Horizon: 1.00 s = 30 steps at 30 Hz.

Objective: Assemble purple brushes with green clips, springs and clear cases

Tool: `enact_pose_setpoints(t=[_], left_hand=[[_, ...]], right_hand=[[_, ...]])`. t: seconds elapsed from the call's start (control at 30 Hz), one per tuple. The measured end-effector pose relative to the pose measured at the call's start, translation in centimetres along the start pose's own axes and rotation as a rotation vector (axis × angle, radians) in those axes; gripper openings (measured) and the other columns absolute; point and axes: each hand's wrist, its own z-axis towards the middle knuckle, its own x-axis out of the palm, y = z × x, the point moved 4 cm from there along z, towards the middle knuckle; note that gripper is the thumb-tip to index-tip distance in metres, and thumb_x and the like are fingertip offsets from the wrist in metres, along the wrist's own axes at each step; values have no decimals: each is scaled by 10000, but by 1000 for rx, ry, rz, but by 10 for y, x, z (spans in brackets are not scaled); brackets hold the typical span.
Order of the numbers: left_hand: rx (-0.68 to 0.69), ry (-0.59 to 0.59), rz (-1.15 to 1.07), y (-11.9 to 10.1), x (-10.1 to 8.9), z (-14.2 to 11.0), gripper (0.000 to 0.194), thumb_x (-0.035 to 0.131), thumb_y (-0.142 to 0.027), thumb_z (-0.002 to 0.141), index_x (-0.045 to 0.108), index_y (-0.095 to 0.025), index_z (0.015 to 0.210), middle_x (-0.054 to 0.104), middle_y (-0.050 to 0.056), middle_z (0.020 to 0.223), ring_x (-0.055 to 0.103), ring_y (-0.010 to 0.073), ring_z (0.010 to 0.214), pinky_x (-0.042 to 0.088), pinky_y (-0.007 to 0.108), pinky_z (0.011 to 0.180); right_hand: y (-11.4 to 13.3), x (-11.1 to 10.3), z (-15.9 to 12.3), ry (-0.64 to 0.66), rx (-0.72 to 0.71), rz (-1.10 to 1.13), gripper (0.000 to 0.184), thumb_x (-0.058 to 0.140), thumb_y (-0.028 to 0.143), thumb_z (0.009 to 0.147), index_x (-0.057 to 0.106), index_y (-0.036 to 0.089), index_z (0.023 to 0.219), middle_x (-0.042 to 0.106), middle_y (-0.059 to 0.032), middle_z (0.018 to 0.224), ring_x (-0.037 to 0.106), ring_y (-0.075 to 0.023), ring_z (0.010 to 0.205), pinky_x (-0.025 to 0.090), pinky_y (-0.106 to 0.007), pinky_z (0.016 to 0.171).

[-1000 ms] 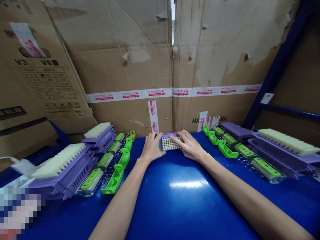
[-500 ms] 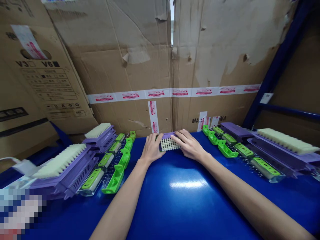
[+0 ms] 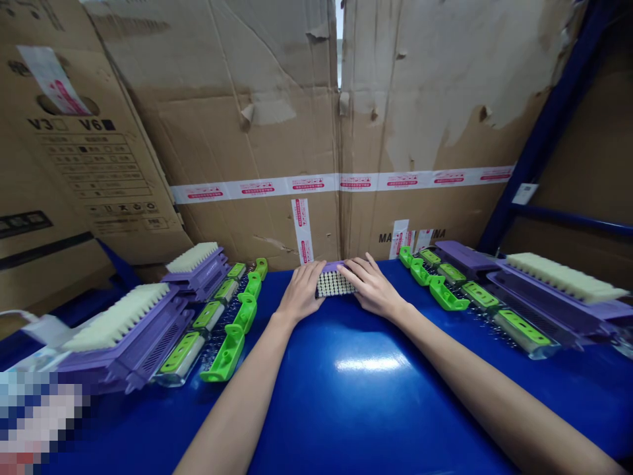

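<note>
A small purple brush point(image 3: 334, 282) with pale bristles facing me sits on the blue table point(image 3: 356, 389), close to the cardboard wall. My left hand point(image 3: 299, 295) is wrapped round its left end. My right hand point(image 3: 372, 287) lies over its top and right end, fingers pressed on the purple back. Both hands grip the brush, and most of its body is hidden under the fingers.
Left of my arms lie purple brushes with white bristles point(image 3: 120, 321) and a row of green-and-clear parts point(image 3: 223, 316). A similar row point(image 3: 475, 297) and more purple brushes point(image 3: 558, 290) lie on the right. Taped cardboard boxes point(image 3: 326, 132) wall the back; a blue rack post point(image 3: 539, 132) stands right.
The brush has tipped slightly, its bristle face now more toward me, and my hands have closed in tighter over it. Nothing else moved.
</note>
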Motion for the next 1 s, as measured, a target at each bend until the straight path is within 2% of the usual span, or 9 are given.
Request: enact_pose_setpoints(t=[0.2, 0.37, 0.63, 1.0], left_hand=[[50, 17, -4, -2, -1, 2, 766, 590, -105, 656, 287, -171, 1356, 455, 137, 1339, 400, 279, 1262, 342, 459, 1048], [89, -2, 53, -4, -6, 2, 713, 601, -125, 662, 342, -129, 1327, 489, 150, 1310, 430, 284, 1235, 349, 443, 1037], [78, -27, 71, -2, -6, 0, 686, 605, -180, 689, 355, -136, 1327, 503, 151, 1305, 451, 287, 1222, 358, 439, 1012], [62, -24, 51, -2, -1, 1, 684, 624, -198, 682, 358, -133, 1309, 506, 146, 1280, 456, 284, 1202, 372, 424, 1003]], right_hand=[[-1, 3, -1, -8, -9, 3, 704, 406, 60, 782, 252, 200, 1455, 465, -141, 1333, 370, -280, 1242, 242, -585, 1068], [0, 3, -1, -26, -15, 4, 725, 412, 49, 763, 247, 192, 1455, 474, -144, 1315, 378, -281, 1234, 246, -581, 1069], [3, 1, 3, -45, 15, 76, 786, 438, 64, 731, 210, 219, 1468, 484, -125, 1309, 399, -281, 1217, 250, -579, 1070], [2, 8, 1, -8, 44, 73, 759, 466, 76, 745, 231, 193, 1457, 459, -147, 1332, 374, -292, 1249, 240, -567, 1080]])
